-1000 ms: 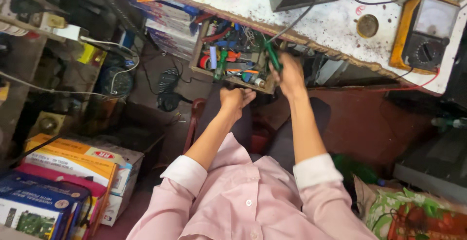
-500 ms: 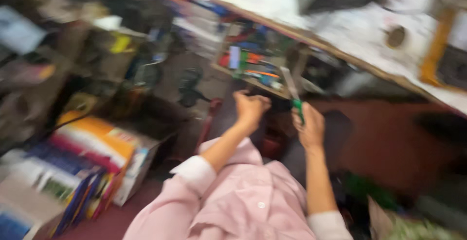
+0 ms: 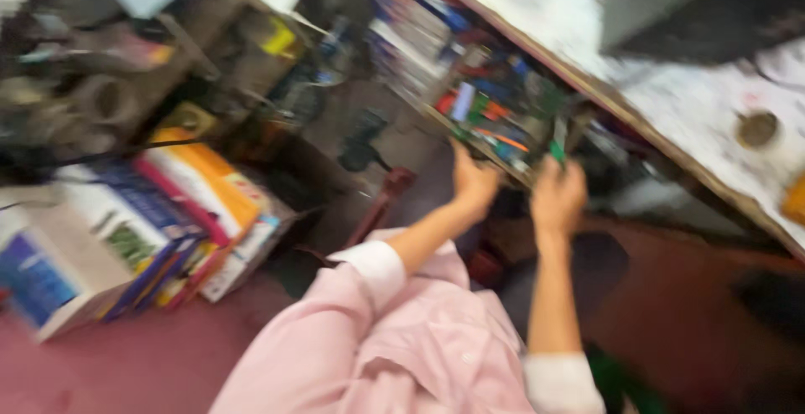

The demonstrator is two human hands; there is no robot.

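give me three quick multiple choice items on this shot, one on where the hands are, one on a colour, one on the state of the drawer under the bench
1. Where is the left hand?
A. at the front edge of the tool drawer
B. on the stacked boxes
C. on top of the bench

2. What colour is the tool handle in the right hand?
A. yellow
B. green
C. white

3. What state is the drawer in?
A. shut
B. lifted out onto the floor
C. pulled open, tools showing

Answers:
1. A, its fingers meet the drawer's lower edge.
2. B, a green handle sticks up from the fist.
3. C, it juts out from under the workbench with coloured tools visible inside.
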